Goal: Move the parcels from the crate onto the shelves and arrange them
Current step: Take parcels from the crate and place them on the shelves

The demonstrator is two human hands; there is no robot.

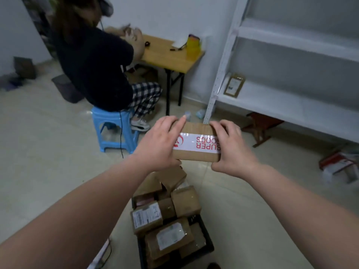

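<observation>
Parcel (196,155) is held mid-frame above the floor, taped face up. Left hand (157,140) is curled round its left end, right hand (231,146) round its right end. Crate (206,247), lower centre, is filled with boxes (167,220). Shelves (291,105) are seen at right, 1 packet (234,85) leaned there. Person (93,65) is seated upper left.

Setting: small parcel storeroom or packing room, shown by white metal shelving (287,107), black crate (209,248) of taped cardboard parcels (171,237) on tiled floor (48,152), and a wooden table (171,57) with a seated person (93,61).
</observation>
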